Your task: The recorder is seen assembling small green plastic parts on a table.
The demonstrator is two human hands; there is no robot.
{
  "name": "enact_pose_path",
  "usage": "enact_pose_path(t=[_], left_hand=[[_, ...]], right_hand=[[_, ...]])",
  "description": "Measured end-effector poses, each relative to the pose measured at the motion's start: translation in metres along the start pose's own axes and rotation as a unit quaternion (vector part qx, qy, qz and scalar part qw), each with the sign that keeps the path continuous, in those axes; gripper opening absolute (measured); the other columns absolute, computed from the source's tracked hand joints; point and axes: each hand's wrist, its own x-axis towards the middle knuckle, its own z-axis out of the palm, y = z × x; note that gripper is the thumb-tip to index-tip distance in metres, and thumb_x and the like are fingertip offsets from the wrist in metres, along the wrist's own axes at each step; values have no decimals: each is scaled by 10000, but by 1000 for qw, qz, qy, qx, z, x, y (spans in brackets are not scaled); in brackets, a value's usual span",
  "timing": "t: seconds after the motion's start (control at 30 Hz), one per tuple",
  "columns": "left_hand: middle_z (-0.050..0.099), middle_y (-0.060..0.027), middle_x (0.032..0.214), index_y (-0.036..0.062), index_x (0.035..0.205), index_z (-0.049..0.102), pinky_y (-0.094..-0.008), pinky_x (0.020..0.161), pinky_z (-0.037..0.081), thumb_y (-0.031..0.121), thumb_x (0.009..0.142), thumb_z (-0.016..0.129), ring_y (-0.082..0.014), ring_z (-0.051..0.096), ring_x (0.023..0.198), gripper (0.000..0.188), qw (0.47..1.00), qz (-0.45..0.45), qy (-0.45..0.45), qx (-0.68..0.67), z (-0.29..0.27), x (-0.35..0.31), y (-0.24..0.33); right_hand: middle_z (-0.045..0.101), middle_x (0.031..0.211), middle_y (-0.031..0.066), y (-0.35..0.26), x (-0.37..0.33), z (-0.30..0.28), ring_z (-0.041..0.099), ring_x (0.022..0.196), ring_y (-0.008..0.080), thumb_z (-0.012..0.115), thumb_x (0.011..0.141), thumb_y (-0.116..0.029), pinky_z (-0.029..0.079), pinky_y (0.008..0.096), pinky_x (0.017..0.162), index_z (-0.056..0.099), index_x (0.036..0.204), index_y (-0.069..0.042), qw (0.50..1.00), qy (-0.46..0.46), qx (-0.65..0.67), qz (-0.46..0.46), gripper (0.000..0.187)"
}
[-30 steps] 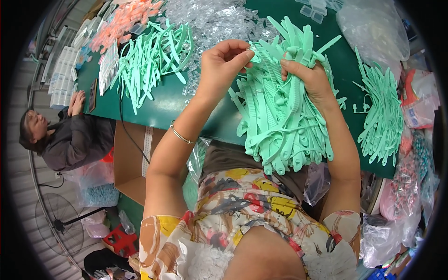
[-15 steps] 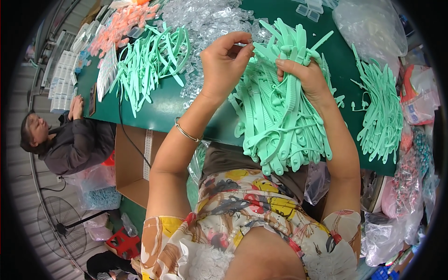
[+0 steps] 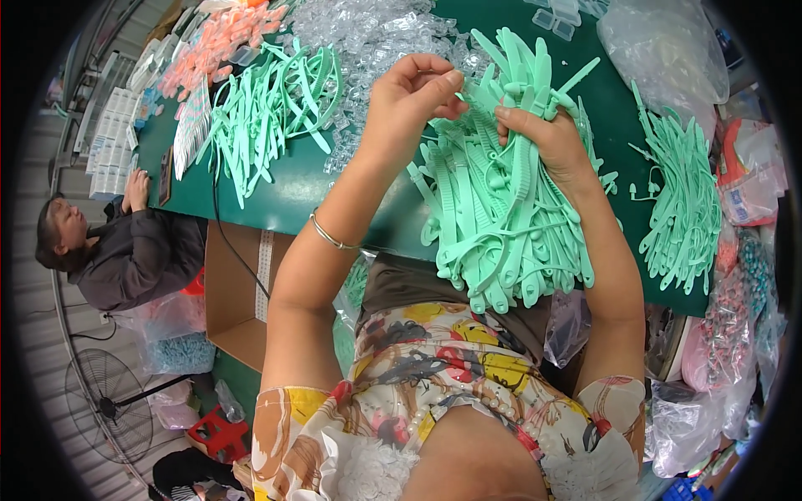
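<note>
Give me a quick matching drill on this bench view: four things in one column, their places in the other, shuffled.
Things:
1. right hand
2. left hand
3. pink strips
4. cardboard box

Places:
A. under the table edge, left of the lap
B. far left end of the green table
C. gripping the big bundle of mint green strips
D. pinching at the bundle's top

Pairs: 1-C, 2-D, 3-B, 4-A

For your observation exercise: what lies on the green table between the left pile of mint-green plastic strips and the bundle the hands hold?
In the head view, a heap of small clear plastic pieces lies between the left pile and the held bundle.
</note>
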Motion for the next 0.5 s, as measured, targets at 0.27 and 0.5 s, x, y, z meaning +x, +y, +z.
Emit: enact_pose_path(t=[0.27, 0.5], left_hand=[[565, -16, 619, -12, 780, 609, -227, 498, 369, 154, 838, 591, -76, 464, 537, 177, 929, 30, -29, 367, -6, 10, -1], [548, -5, 608, -29, 730, 600, -222, 493, 358, 167, 812, 605, -56, 455, 560, 213, 936, 32, -70, 344, 24, 3, -5]], right_hand=[[591, 773, 20, 5, 2, -1, 538, 675, 94, 649, 772, -140, 429, 237, 625, 604, 979, -14, 999, 26, -35, -11, 247], [607, 855, 13, 7, -2, -2, 530, 713, 82, 675, 780, -168, 433, 236, 649, 623, 1013, -31, 998, 3, -62, -20, 276]])
